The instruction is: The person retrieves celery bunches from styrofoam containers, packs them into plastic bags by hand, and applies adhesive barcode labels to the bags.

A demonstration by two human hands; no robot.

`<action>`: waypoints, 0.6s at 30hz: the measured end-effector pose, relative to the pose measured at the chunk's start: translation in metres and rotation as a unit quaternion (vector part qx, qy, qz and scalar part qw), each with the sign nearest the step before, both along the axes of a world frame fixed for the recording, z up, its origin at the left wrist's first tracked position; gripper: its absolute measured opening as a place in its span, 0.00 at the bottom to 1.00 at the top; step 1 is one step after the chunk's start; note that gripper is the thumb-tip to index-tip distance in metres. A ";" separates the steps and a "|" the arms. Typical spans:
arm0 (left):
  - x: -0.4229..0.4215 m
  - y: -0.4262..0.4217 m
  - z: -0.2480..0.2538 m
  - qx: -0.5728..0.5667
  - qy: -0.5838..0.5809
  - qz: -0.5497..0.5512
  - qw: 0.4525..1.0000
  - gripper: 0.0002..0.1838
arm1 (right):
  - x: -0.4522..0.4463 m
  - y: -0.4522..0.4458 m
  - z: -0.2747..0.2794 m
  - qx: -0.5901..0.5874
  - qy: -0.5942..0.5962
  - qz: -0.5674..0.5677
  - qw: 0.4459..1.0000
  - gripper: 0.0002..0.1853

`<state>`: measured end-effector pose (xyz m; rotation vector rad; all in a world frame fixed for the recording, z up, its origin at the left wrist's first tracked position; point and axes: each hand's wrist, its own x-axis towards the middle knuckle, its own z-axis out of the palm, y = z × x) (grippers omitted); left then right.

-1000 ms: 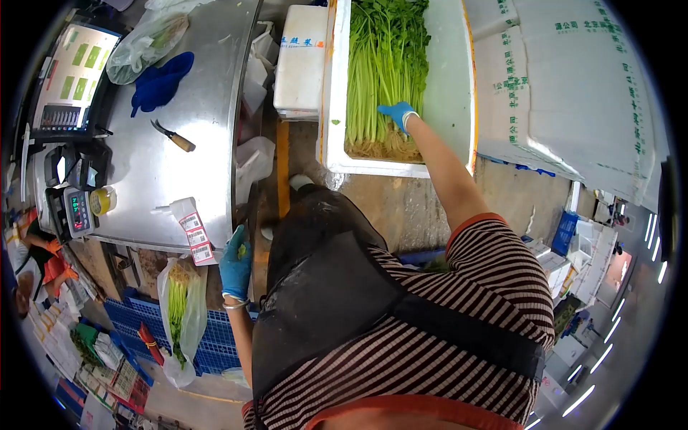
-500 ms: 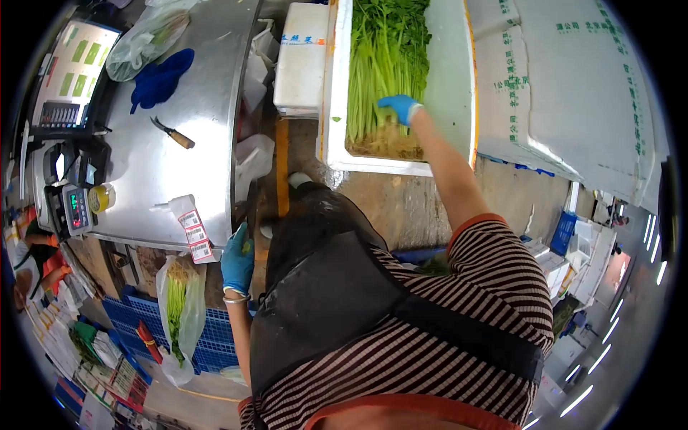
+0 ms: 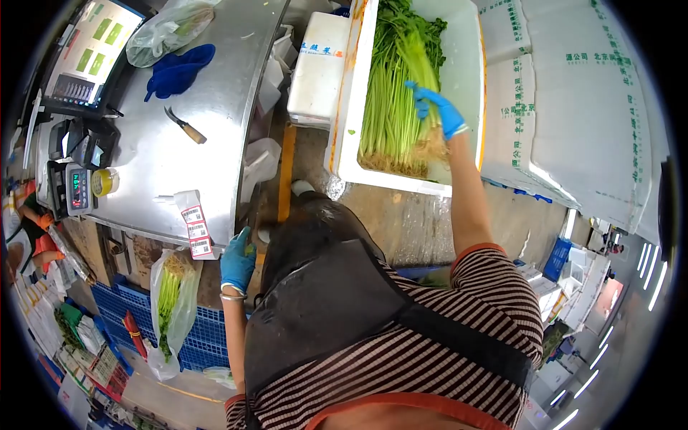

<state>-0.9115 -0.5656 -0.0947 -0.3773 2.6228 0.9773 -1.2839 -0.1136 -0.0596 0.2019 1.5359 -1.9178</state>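
Observation:
My right hand [image 3: 438, 113], in a blue glove, is closed around a bunch of celery [image 3: 417, 61]. The bunch lies tilted over the other celery [image 3: 387, 107] in a white foam box [image 3: 344, 143], its roots toward me and leaves at the far end. My left hand [image 3: 238, 264], also gloved, is beside the near corner of the metal table [image 3: 215, 158]. Its fingers look loosely extended, with a small green bit on the glove. Close to it, a strip of printed labels [image 3: 195, 226] hangs over the table edge.
On the table are a curved knife [image 3: 185, 125], a blue cloth [image 3: 179, 70], a plastic bag [image 3: 165, 36], yellow tape [image 3: 104, 182] and a scale display [image 3: 77, 188]. Bagged celery [image 3: 170, 301] rests by a blue crate [image 3: 204, 344]. Stacked foam boxes [image 3: 573, 100] stand right. Another person's hand [image 3: 44, 221] shows far left.
My right hand has closed on a celery bunch and shifted it slightly up and to the right over the others. The view has moved a little; my left hand stays by the table corner.

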 end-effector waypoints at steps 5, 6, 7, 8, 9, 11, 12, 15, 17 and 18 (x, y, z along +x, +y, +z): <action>-0.009 0.000 0.000 -0.022 -0.023 0.003 1.000 0.22 | 0.031 0.009 0.084 -0.001 0.081 -0.101 0.992 0.26; -0.010 0.001 -0.002 -0.022 -0.024 0.002 0.999 0.22 | 0.035 0.011 0.088 0.039 0.083 -0.120 0.989 0.25; -0.012 0.002 -0.004 -0.023 -0.025 0.001 0.999 0.22 | 0.041 0.012 0.072 0.101 0.067 -0.111 0.986 0.23; -0.017 0.005 -0.003 -0.011 -0.037 0.004 0.999 0.21 | 0.047 0.015 0.050 0.143 0.042 -0.053 0.987 0.20; -0.019 0.007 -0.006 -0.005 -0.024 -0.010 1.000 0.22 | 0.048 0.044 -0.014 0.173 -0.007 -0.022 0.985 0.24; -0.022 0.009 -0.009 0.000 0.002 -0.031 1.000 0.22 | 0.059 0.041 -0.021 0.148 -0.056 0.039 0.987 0.27; -0.024 0.010 -0.008 0.001 -0.005 -0.028 1.000 0.22 | 0.067 0.040 -0.014 0.037 -0.149 0.006 0.988 0.28; -0.040 0.016 0.000 0.008 -0.008 -0.041 0.999 0.23 | 0.103 0.007 0.052 -0.102 -0.203 -0.100 0.969 0.26; -0.050 0.019 -0.002 0.009 0.017 -0.057 0.998 0.24 | 0.119 0.000 0.064 -0.099 -0.152 -0.151 0.972 0.25; -0.057 0.021 -0.001 0.016 0.013 -0.065 0.998 0.24 | 0.125 0.001 0.061 -0.080 -0.125 -0.165 0.975 0.26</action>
